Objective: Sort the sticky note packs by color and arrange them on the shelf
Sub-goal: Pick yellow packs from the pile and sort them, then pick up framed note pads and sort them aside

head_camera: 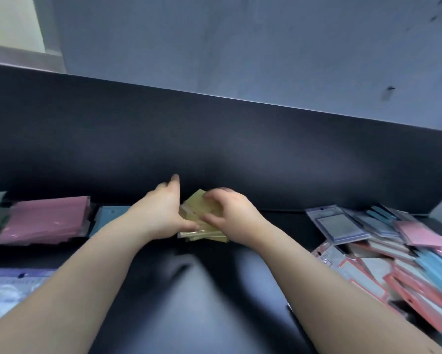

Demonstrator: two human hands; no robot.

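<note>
Here yellow packs (207, 232) lie between left hand (161, 213) and right hand (231, 213) — both hands grip them.

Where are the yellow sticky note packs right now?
In the head view, the yellow packs lie midway along the shelf, held between left hand and right hand, a blue pack to their left.

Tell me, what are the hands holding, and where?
The yellow sticky note packs: left hand grips the stack's left side, right hand its right side.
</note>
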